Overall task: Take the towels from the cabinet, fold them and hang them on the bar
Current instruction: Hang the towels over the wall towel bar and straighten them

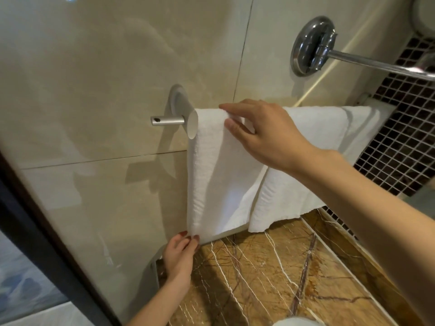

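The right hand (pixel 266 135) reached forward from the right with a bare forearm, palm down. Its index finger lay along the top fold of a white towel (pixel 211 180) and its thumb pressed the front of the cloth, pinching the fold where it went over the bar. The bar itself was hidden under the cloth. Only its silver bracket (pixel 167 120) showed, just left of that hand.

Far below, the left hand (pixel 180 257) came up from the bottom edge, fingers pointing upward. Its thumb and fingertips pinched the towel's lower left corner, and the cloth hung straight between the two hands.

A second towel (pixel 317 132) hung just right of the right hand, partly hidden behind its wrist, its edge touching the first. Above the right hand a chrome grab rail (pixel 376 64) stuck out from a round wall mount (pixel 310 45). Beige wall tiles (pixel 94 90) lay behind both hands, dark mosaic tiles (pixel 404 137) off to the right, and brown veined marble (pixel 270 267) beside the left hand.
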